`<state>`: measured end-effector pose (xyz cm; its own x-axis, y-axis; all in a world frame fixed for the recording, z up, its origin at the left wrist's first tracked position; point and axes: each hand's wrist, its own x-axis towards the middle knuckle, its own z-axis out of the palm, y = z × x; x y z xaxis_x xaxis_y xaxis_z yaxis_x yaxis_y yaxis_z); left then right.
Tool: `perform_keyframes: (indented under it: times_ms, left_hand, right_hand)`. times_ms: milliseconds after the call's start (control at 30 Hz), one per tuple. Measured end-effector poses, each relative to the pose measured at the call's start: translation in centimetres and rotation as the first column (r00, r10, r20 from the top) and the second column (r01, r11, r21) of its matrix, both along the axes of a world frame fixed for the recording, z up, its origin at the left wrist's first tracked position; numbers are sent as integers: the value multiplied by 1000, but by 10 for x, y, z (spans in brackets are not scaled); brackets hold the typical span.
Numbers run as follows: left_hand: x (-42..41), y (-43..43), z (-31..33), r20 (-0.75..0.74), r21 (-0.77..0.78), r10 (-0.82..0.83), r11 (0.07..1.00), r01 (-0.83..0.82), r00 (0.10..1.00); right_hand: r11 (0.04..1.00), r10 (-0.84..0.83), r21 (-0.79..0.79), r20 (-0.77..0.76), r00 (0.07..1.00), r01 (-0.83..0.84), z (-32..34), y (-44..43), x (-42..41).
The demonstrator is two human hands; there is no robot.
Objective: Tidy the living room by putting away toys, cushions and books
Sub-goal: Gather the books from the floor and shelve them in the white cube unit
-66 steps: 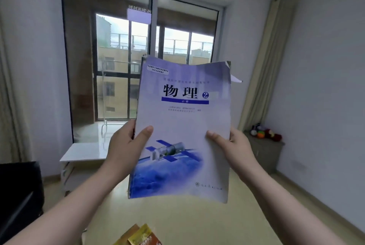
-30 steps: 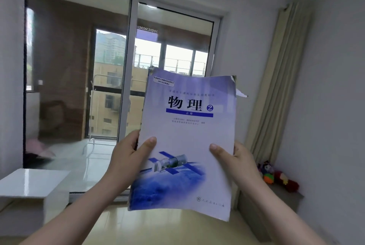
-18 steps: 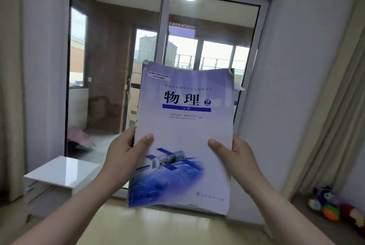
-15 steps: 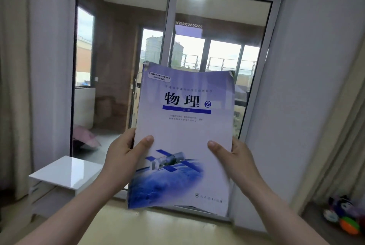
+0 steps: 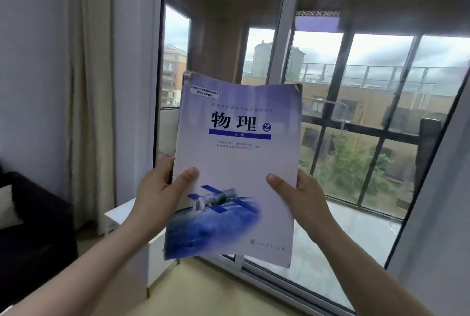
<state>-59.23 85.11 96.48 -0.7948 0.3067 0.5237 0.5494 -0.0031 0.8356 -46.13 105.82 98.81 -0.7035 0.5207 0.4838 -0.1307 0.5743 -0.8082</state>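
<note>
Currently both hands, left hand and right hand, pinch the thin, floppy textbook at its side edges; probably light, better supported near the spine.

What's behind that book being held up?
Behind the book: the sliding glass door and, lower left, a white cabinet, both partly covered. Its back cover is hidden.

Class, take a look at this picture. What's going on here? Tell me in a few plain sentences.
A person holds a purple-blue textbook upright in the air with both hands. The left hand grips its left edge and the right hand its right edge, thumbs on the front cover. They face a glass sliding door, with a white low table and a dark sofa at lower left. The book is not yet put away.
</note>
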Motion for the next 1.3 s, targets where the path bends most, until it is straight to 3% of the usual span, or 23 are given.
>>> perform_keyframes:
  times_ms: [200, 533, 867, 1000, 1300]
  left_hand:
    - [-66, 45, -14, 50, -34, 180, 983, -179, 982]
    - [-194, 68, -48, 71, -164, 543, 834, -528, 837]
    - [-357, 32, -88, 178, -183, 653, 757, -627, 736]
    - [-407, 28, -97, 169, -213, 687, 726, -654, 707]
    - [-541, 40, -135, 173, -268, 783, 622, -736, 598]
  right_hand:
    - [985, 169, -28, 22, 985, -169, -17, 65, -109]
    - [893, 449, -96, 116, 886, -440, -57, 104, -314]
    - [796, 604, -158, 143, 784, -584, -99, 64, -514]
    - [793, 606, -190, 165, 778, -578, -114, 58, -579]
    - [696, 717, -258, 203, 667, -670, -166, 56, -755]
